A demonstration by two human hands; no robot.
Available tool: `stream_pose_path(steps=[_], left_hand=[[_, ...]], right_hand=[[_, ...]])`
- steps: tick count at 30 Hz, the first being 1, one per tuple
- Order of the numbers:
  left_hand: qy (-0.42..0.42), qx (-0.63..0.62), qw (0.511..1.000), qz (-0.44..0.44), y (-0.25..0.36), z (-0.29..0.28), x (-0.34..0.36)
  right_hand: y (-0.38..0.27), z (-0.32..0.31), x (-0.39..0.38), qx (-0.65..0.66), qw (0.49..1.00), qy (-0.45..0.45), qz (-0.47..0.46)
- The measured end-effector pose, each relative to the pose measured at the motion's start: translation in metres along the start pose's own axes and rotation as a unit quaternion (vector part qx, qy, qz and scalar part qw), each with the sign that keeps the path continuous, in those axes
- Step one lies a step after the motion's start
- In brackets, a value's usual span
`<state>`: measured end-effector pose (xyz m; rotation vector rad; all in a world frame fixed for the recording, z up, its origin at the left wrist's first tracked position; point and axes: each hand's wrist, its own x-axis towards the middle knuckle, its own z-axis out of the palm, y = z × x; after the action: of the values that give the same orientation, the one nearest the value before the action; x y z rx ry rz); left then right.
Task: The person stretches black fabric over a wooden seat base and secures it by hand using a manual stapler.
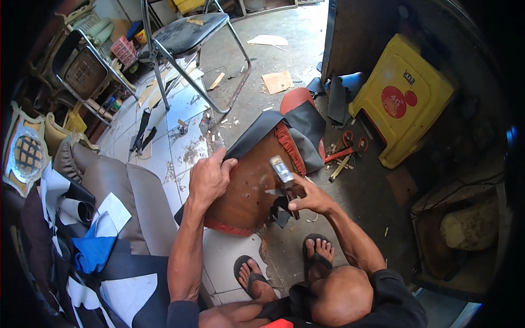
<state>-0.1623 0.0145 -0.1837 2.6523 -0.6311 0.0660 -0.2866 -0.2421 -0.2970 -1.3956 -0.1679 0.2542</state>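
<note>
A brown board (246, 199) with a red fabric edge (290, 147) and a black leatherette covering (254, 133) leans tilted in front of me. My left hand (210, 177) is closed over its left edge, fingers curled on the black covering. My right hand (311, 197) is wrapped round what looks like a staple gun (282, 169), with a blocky silver body and a dark handle, slightly blurred. It hovers over the right part of the board; whether it touches cannot be made out. Dark torn scraps (280, 216) show beneath the right hand.
Red-handled scissors (345, 148) lie on the floor right of the board, near a yellow plastic stool (410, 98). A metal-legged chair (191, 35) stands ahead. Brown cushions (106, 191) and cloth pieces, one blue (94, 251), are piled at left. Wood scraps (278, 82) litter the floor.
</note>
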Motion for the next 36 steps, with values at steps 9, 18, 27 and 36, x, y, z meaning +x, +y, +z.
stream_pose_path(steps=[9, 18, 27, 36], left_hand=[[-0.010, -0.014, 1.000, -0.013, 0.012, 0.000, -0.001], [-0.016, -0.017, 1.000, -0.019, 0.015, 0.000, -0.006], [0.001, -0.018, 1.000, -0.020, 0.017, -0.001, -0.008], [0.004, -0.006, 1.000, -0.002, 0.019, 0.000, -0.012]], right_hand=[[-0.036, -0.044, -0.009, -0.245, 0.918, 0.191, -0.246], [-0.083, -0.073, -0.013, 0.139, 0.928, 0.145, -0.314], [-0.134, -0.066, -0.024, -0.006, 0.884, 0.206, -0.419], [-0.109, -0.088, -0.018, 0.175, 0.880, 0.173, -0.406]])
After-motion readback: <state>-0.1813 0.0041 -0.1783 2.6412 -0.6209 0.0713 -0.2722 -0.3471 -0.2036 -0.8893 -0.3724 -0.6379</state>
